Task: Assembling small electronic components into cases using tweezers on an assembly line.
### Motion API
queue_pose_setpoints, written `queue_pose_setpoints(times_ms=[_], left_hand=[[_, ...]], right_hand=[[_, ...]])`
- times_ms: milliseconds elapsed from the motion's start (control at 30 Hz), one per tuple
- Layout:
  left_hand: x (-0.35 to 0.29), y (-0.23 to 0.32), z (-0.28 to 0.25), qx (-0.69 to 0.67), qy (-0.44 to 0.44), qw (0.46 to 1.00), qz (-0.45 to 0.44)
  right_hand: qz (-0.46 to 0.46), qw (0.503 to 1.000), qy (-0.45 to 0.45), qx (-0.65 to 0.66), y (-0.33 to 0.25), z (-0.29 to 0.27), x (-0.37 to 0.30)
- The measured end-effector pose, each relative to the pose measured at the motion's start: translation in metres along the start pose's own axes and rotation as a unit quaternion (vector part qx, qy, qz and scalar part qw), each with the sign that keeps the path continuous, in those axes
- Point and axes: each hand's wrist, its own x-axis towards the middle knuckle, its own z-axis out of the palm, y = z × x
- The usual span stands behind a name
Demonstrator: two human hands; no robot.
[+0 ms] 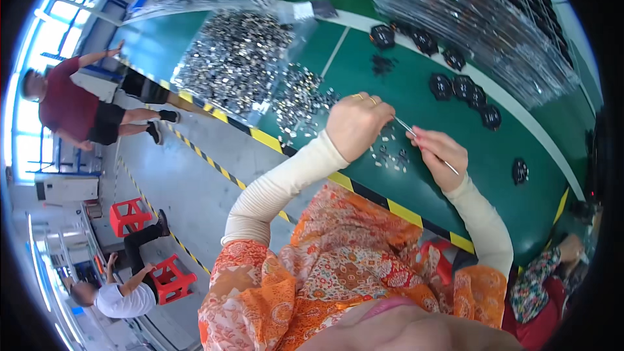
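My left hand [357, 125] is closed over the green table, fingertips pinched together. What it holds is hidden behind its fingers. A slim silver metal tool [404, 125], shaped like tweezers, passes through my right hand [442, 157]; its far end meets the left fingertips and its other end sticks out below the palm. Under and between the hands lie several small metal pieces [392, 162] and a few dark parts [383, 150]. Just left of my left hand, loose metal pieces [300, 99] spill out from a much larger heap.
The big heap of small metal parts [234, 58] lies on plastic sheeting. Black rounded parts [463, 88] sit farther right, one apart [520, 171]. Plastic-wrapped stacked trays [468, 26] stand behind. Yellow-black tape [403, 211] marks the near edge. Other people [78, 101] are at left and lower right.
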Motion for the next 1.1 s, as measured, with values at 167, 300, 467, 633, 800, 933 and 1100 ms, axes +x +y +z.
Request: queue_pose_setpoints(times_ms=[167,300,467,633,800,933,1100], left_hand=[[0.006,-0.013,0.003,0.103,-0.022,0.994,0.006],[0.014,-0.035,0.009,0.098,-0.033,0.994,-0.030],[0.016,-0.059,0.018,0.124,-0.039,0.991,-0.018],[0.023,-0.053,0.010,0.128,-0.052,0.990,-0.029],[0.016,-0.058,0.008,0.140,-0.036,0.989,-0.039],[0.002,-0.038,-0.017,0.074,0.024,0.995,-0.060],[-0.084,0.001,-0.038,0.086,0.094,0.988,-0.091]], right_hand=[[0.078,0.993,0.076,0.052,0.005,0.006,0.000],[0.083,0.991,0.076,0.074,0.008,0.002,0.004],[0.050,0.996,0.059,0.041,0.013,0.006,0.008],[0.066,0.996,0.045,0.028,0.011,0.003,0.010],[0.070,0.997,0.031,0.031,0.006,0.005,0.009],[0.061,0.997,0.034,0.024,0.007,0.004,0.005],[0.039,0.999,0.000,-0.007,0.000,0.004,0.008]])
